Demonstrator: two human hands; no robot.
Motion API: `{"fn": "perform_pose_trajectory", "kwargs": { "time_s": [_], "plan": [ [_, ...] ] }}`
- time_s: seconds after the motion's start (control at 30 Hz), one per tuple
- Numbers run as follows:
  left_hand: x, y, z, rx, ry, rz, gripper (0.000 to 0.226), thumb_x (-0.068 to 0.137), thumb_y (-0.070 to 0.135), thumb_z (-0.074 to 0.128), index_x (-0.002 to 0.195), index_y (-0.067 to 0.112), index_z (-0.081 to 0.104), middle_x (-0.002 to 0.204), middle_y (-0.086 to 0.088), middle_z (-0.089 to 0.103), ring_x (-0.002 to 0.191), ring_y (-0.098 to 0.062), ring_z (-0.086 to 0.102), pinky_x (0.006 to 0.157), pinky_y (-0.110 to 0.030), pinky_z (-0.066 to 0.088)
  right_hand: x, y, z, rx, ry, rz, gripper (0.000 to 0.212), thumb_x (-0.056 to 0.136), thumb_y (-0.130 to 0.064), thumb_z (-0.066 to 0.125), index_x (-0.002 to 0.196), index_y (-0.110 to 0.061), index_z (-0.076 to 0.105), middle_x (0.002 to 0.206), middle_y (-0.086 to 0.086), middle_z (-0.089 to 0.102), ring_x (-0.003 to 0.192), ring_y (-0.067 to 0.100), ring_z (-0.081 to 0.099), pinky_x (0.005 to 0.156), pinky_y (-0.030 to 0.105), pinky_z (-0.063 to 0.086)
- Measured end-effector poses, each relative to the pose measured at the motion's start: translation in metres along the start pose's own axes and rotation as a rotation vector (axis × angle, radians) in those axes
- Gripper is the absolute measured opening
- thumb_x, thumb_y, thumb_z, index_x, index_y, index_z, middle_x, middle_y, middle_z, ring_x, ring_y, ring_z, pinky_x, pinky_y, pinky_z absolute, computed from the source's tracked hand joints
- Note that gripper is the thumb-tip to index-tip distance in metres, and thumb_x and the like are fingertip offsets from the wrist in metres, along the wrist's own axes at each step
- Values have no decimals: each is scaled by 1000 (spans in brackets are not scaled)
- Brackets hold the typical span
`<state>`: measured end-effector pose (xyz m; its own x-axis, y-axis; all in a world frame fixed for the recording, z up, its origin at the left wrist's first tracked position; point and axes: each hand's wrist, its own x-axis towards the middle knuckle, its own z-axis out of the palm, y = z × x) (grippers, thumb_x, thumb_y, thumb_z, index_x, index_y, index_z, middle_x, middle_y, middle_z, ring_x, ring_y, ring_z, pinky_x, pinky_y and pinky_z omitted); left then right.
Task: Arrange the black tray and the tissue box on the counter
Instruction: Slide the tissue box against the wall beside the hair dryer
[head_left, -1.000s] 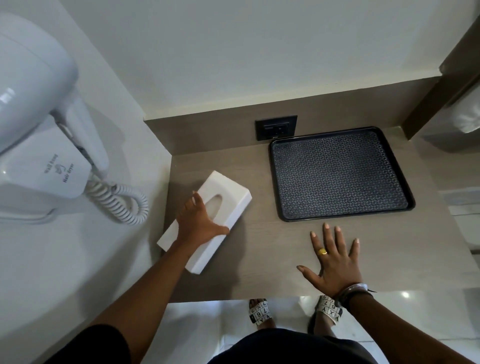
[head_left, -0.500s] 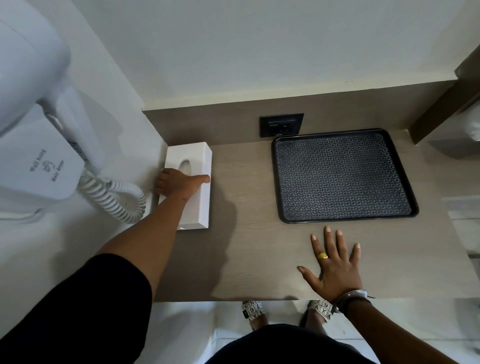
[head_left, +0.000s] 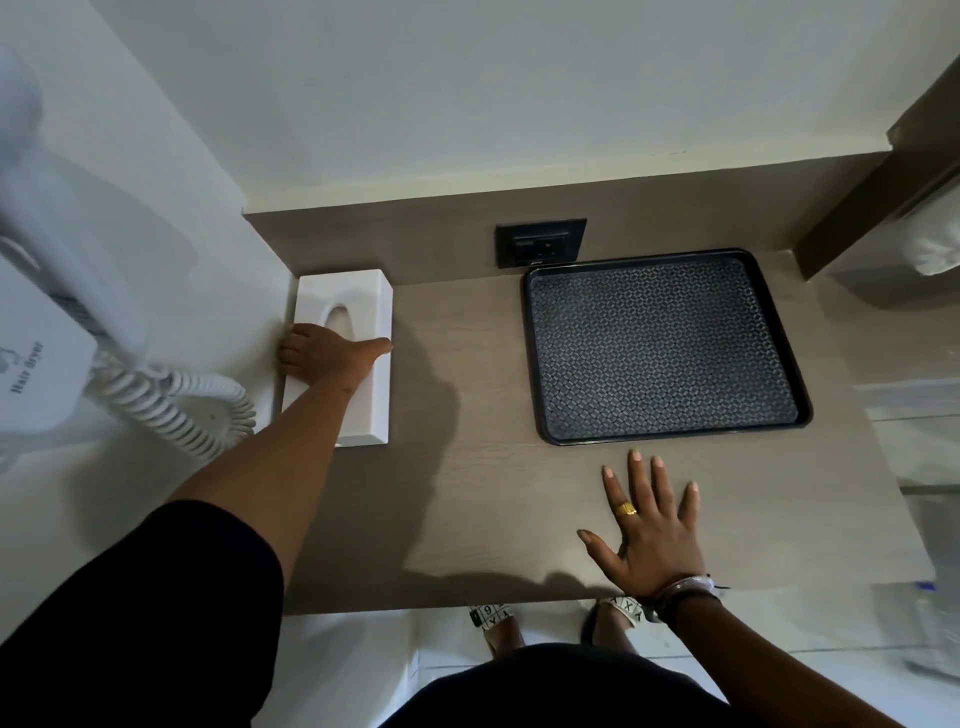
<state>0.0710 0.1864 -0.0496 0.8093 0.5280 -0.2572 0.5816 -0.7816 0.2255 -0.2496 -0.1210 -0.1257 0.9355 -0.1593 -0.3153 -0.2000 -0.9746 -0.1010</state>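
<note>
A white tissue box (head_left: 363, 301) with an oval slot lies in the counter's back left corner, its long side against the left wall. My left hand (head_left: 327, 353) lies across its top, fingers curled over the wall-side edge and thumb over the other edge, gripping it. A black tray (head_left: 660, 343) with a patterned floor sits flat at the back right, one edge close to the backsplash. My right hand (head_left: 649, 525) rests flat on the wooden counter (head_left: 467, 493) just in front of the tray, fingers spread, holding nothing.
A white wall-mounted hair dryer (head_left: 47, 291) with a coiled cord (head_left: 176, 405) hangs on the left wall beside the tissue box. A black power socket (head_left: 540, 241) sits in the backsplash between box and tray. A wooden panel stands at the far right.
My left hand has turned the tissue box from a diagonal spot mid-left and slid it back against the left wall. The tray and my right hand have stayed put.
</note>
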Motion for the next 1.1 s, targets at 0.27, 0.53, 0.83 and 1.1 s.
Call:
{"fn": "perform_pose_trajectory", "kwargs": {
  "time_s": [0.27,0.53,0.83,1.1],
  "plan": [
    [-31,-36,17,58,125,444,106,81,79,41,154,5,18,163,-24,9,153,-38,6,122,-56,0,-1,1,0,-2,12,-8,86,81,-78,29,153,-30,23,164,9,13,150,36,11,113,68,13],
    [-51,-78,30,266,209,724,106,79,84,32,156,15,8,165,-20,7,152,-39,12,122,-57,14,-1,1,0,-6,6,-8,86,81,-77,29,153,-30,21,164,9,13,150,37,10,113,69,13],
    [-40,-79,34,222,240,703,86,89,49,47,155,9,8,163,-25,8,151,-42,11,123,-56,16,-1,-1,-3,-2,-23,4,85,81,-77,30,153,-30,24,164,10,15,150,37,13,113,68,14],
    [-46,-78,29,204,170,575,86,92,42,49,153,-1,8,162,-28,4,151,-43,7,122,-58,14,-3,-2,-6,1,-17,10,84,82,-77,29,153,-31,22,164,9,13,151,36,9,114,68,13]
  ]
}}
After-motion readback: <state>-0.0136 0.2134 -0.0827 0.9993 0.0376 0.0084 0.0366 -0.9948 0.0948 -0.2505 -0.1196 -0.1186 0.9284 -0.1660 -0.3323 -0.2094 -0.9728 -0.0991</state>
